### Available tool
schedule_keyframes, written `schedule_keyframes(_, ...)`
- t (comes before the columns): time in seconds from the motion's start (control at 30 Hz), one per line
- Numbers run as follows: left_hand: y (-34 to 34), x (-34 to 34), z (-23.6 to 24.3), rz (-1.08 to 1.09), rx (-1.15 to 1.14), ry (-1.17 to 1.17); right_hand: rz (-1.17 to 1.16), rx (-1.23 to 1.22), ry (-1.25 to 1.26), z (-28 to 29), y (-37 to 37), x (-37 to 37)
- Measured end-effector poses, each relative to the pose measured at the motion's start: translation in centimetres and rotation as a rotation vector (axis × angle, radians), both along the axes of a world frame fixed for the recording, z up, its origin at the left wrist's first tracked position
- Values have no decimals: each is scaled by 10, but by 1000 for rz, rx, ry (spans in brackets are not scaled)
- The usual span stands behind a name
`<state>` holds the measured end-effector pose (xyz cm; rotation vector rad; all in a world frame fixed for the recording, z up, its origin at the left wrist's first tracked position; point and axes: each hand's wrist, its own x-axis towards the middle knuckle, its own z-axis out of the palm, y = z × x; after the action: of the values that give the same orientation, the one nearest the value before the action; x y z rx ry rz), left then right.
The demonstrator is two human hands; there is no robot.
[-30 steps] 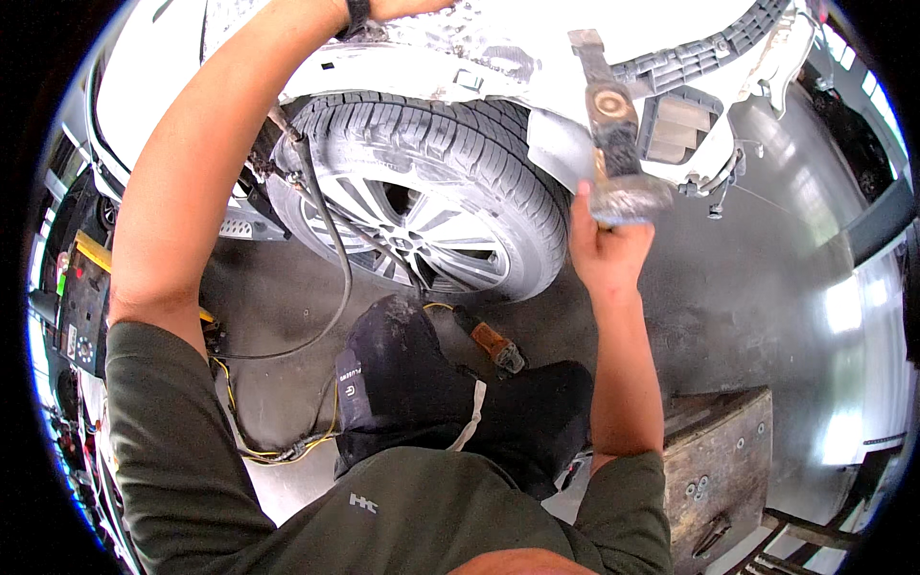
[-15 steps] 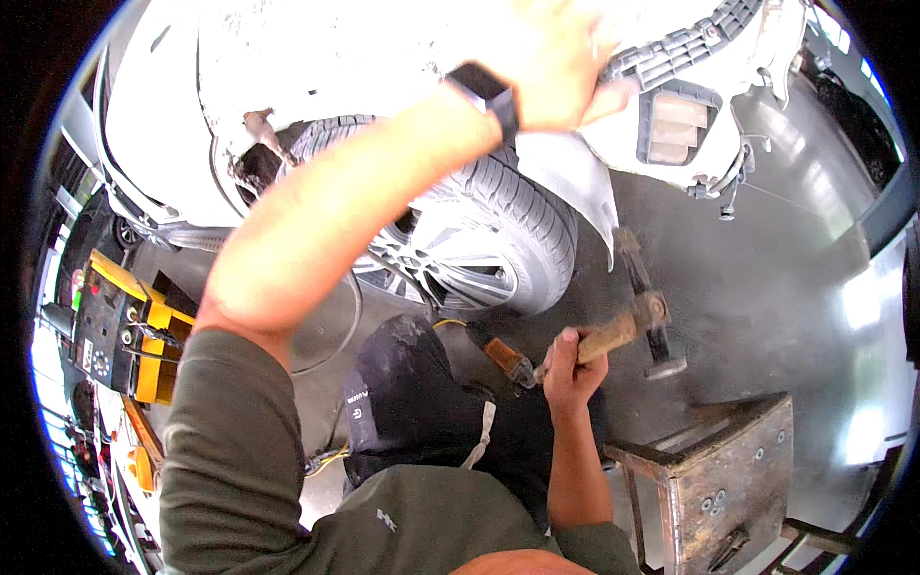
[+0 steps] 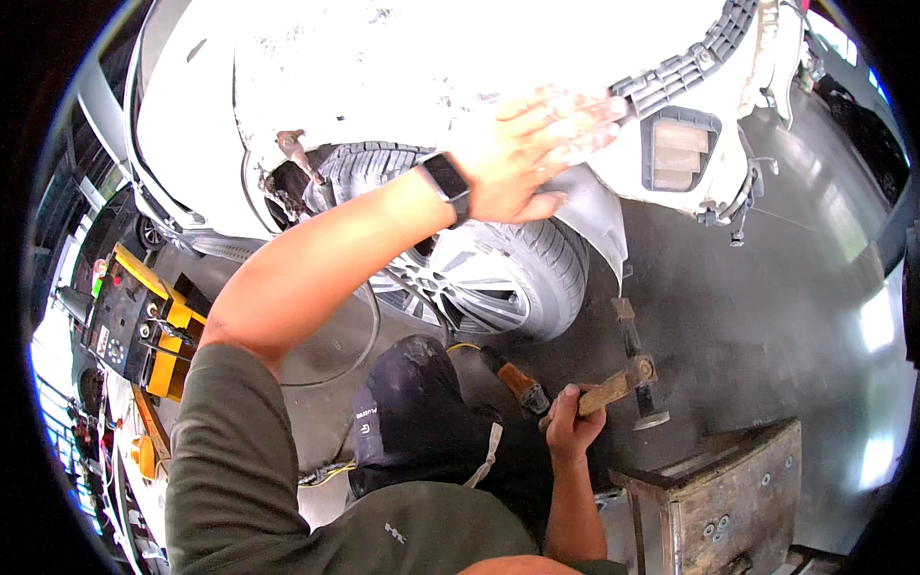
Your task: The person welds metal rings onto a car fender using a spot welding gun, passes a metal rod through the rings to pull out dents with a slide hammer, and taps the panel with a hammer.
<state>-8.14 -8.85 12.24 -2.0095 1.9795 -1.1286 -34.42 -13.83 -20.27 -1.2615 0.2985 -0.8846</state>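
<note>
My left hand [image 3: 537, 158] lies flat with its fingers stretched out over the white car body panel [image 3: 383, 77], above the front wheel [image 3: 460, 283]. A dark-screened watch sits on that wrist. In my right hand [image 3: 573, 426] is the wooden handle of a body hammer [image 3: 613, 386], held low over the floor. Its long dark metal head [image 3: 634, 335] points away from me, with a round face at the near end. The plastic liner edge [image 3: 661, 86] and a square vent [image 3: 678, 153] are right of my left hand.
A worn wooden stool [image 3: 733, 503] stands at the lower right. An orange and black power tool [image 3: 522, 385] lies near my knee. A yellow and black machine [image 3: 144, 321] is at the left, and a hose [image 3: 369, 335] loops beside the wheel.
My left hand has come down and nearer over the panel, and its fingers now show flat. The hammer sits lower in the picture, still in my right hand. The whole view has shifted slightly.
</note>
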Motion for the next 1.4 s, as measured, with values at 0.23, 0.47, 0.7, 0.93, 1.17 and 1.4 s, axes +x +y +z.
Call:
schedule_keyframes(0.23,58,-2,63,211,-270,-136,2,-70,26,-15,-3,-6)
schedule_keyframes(0.47,58,3,47,251,-303,-84,82,11,-113,57,-12,34)
schedule_keyframes(0.7,99,31,84,311,-186,-201,-286,-1031,-256,193,-67,100)
schedule_keyframes(0.93,96,44,76,209,-311,-120,-207,-1029,-80,233,-91,124)
schedule_keyframes(1.17,95,47,74,180,-326,-104,-251,-1012,-22,254,-73,133)
schedule_keyframes(1.4,94,52,74,174,-347,-105,-311,-1135,5,256,-71,142)
